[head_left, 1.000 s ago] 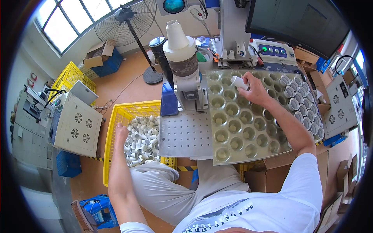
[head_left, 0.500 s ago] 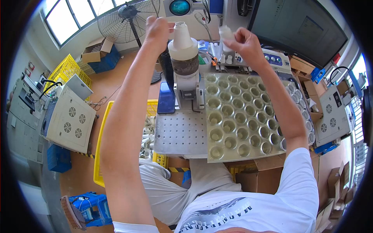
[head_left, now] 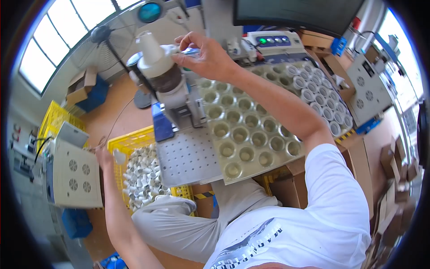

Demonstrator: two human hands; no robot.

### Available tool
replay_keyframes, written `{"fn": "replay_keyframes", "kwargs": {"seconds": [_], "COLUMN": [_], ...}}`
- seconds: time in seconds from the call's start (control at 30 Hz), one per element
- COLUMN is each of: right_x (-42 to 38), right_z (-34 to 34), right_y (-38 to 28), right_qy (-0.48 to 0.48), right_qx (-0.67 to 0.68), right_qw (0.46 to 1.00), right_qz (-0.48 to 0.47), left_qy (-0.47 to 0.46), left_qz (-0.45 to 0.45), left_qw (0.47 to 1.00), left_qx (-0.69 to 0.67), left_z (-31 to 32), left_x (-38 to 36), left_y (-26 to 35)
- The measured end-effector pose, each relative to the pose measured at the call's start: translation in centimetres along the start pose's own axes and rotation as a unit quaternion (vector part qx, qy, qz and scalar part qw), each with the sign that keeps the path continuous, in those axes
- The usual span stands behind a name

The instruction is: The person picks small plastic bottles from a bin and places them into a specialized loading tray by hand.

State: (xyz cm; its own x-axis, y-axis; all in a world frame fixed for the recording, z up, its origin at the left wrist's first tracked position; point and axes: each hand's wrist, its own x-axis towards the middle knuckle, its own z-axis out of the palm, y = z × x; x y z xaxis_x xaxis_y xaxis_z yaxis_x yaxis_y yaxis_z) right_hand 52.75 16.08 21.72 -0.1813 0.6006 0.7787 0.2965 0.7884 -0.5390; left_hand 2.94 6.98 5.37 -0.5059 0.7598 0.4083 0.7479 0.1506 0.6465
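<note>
My right hand (head_left: 204,58) pinches a small white plastic part (head_left: 169,49) beside the white cone (head_left: 151,48) on top of the machine's dark-banded cylinder. My left hand (head_left: 104,157) is at the left rim of the yellow crate (head_left: 117,144), its fingers blurred. Just right of it a white piece (head_left: 119,157) shows over the crate; whether the fingers touch it is unclear. Many similar white parts (head_left: 144,172) lie heaped in the crate. The tray (head_left: 227,172) of round cups stands right of the perforated metal plate (head_left: 188,154).
A blue phone-like slab (head_left: 162,125) lies beside the machine base. White cups (head_left: 323,92) fill the tray's far right part. Behind are a control box (head_left: 275,41), a monitor (head_left: 298,13) and a fan (head_left: 101,34). A white cabinet (head_left: 77,172) stands at the left.
My left hand has come down from the cone to the crate. My right hand has moved left to the cone with its white part. The view has turned and shifted.
</note>
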Motion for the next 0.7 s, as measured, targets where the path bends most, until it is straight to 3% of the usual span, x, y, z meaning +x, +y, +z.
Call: {"fn": "replay_keyframes", "kwargs": {"seconds": [0.03,0.07,0.1,0.13,0.17,0.2,0.27,0.3,0.37,0.5,0.57,0.7], "right_x": [-1.1,-2.0,-3.0,-3.8,-5.0,-5.7,-7.8,-8.5,-9.0,-6.8,-5.1,-7.1], "right_z": [-2.6,-4.6,-7.4,-10.6,-13.8,-16.8,-21.4,-23.1,-25.2,-24.7,-21.5,-14.5], "right_y": [0.5,0.9,3.4,7.2,9.8,9.1,12.7,14.0,15.5,14.0,10.3,9.5], "right_qy": [-0.037,-0.078,-0.116,-0.171,-0.226,-0.288,-0.311,-0.309,-0.405,-0.397,-0.273,-0.24], "right_qx": [-0.056,-0.104,-0.167,-0.265,-0.353,-0.407,-0.498,-0.501,-0.464,-0.464,-0.439,-0.228], "right_qw": [0.997,0.989,0.976,0.94,0.889,0.834,0.756,0.756,0.721,0.725,0.807,0.922], "right_qz": [0.037,0.072,0.078,0.133,0.185,0.238,0.289,0.288,0.316,0.32,0.285,0.202], "left_qy": [0.079,-0.056,-0.109,-0.166,-0.207,-0.21,-0.131,-0.123,-0.134,-0.185,-0.186,-0.163], "left_qz": [-0.015,-0.112,-0.156,-0.147,-0.32,-0.322,-0.123,-0.113,-0.112,-0.148,-0.137,-0.156], "left_qw": [0.984,0.969,0.947,0.957,0.919,0.918,0.959,0.965,0.971,0.968,0.971,0.974], "left_qx": [0.158,0.213,0.26,0.189,0.1,0.1,0.221,0.201,0.164,0.086,0.065,0.014], "left_z": [1.0,-0.8,0.4,-0.7,-3.1,-2.7,-1.6,-1.0,1.1,1.1,1.0,0.6], "left_x": [-1.6,-3.7,-3.8,-5.7,-7.4,-6.9,-4.4,-4.1,-3.9,-5.4,-6.0,-6.7], "left_y": [-6.8,-8.9,-20.6,-20.2,-9.8,-11.0,-13.6,-12.8,-14.8,-11.2,-10.6,-9.7]}}
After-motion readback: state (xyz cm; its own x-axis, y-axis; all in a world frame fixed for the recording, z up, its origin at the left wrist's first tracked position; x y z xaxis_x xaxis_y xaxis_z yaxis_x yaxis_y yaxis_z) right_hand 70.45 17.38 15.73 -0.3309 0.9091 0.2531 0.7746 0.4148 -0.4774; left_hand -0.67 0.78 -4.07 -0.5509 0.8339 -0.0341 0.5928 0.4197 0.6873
